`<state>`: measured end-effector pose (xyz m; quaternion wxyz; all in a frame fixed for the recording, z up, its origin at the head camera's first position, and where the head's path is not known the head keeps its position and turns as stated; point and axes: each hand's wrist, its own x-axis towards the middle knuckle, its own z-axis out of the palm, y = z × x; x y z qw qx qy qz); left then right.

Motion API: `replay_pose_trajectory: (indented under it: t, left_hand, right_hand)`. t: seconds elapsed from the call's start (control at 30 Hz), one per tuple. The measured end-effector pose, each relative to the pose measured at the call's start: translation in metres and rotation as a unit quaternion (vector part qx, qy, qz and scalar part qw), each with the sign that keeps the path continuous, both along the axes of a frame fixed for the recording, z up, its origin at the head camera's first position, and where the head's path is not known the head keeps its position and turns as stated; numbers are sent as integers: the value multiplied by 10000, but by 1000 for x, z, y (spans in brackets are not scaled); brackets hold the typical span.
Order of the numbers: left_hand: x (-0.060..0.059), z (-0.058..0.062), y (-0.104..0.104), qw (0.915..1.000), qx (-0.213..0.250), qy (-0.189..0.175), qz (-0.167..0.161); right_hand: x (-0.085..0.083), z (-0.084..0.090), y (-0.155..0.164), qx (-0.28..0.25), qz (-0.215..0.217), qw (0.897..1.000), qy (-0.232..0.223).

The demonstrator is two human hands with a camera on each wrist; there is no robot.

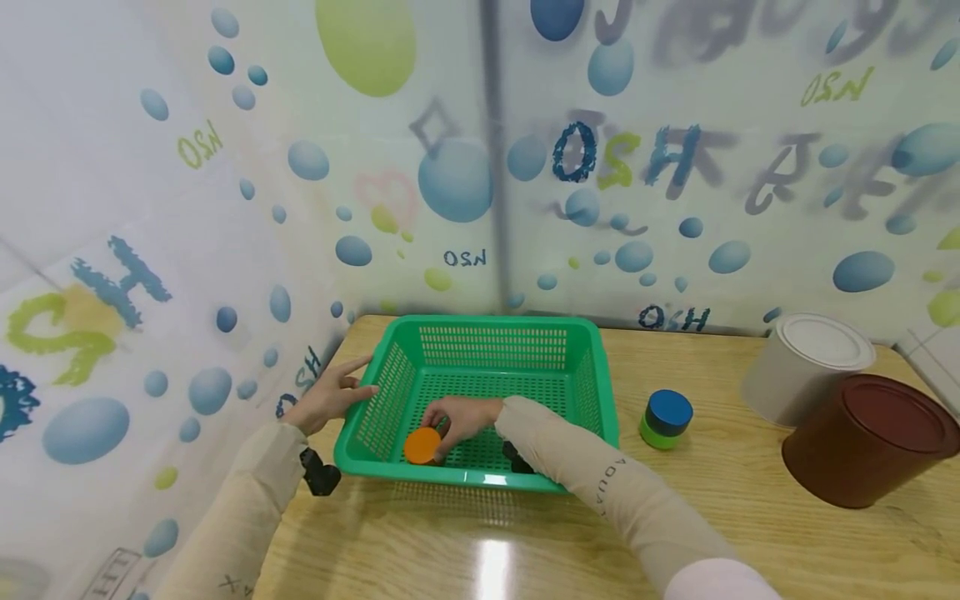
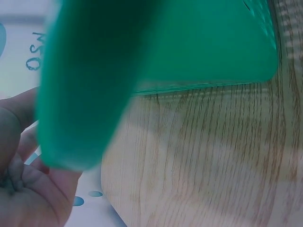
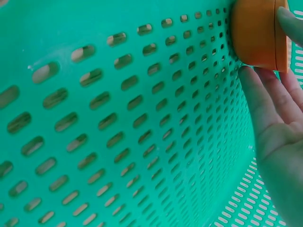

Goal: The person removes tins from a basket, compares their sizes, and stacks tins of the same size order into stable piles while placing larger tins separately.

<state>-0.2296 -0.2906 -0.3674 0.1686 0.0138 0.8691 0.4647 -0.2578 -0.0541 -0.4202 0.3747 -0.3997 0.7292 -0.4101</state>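
Two hands worked a green basket (image 1: 480, 392) on the wooden counter (image 1: 750, 517). Left hand (image 1: 330, 398) lay flat against the basket's outer left wall, fingers straight, apparently to steady it. Right hand (image 1: 461, 421) reached inside w/ fingers (image 3: 265, 94) curled round an orange lid (image 1: 422, 445), which sat low in the near-left corner, touching the perforated wall. Outside, to the right: a blue-capped green jar (image 1: 666, 418), well apart from a white-lidded tin (image 1: 806, 367) & a brown tin (image 1: 870, 437) beside it.
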Motion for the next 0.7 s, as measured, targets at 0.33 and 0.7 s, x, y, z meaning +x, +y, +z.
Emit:
replay_pose_trajectory:
  t: [0.33,0.7]
  left_hand:
    - [-1,1,0,10000,43,33,12]
    - [0,1,-1,10000,22,5,-29]
  right_hand:
    - [-3,-1,2,292,-17,9967,758]
    - [-8,-5,5,199,-308,9986,369]
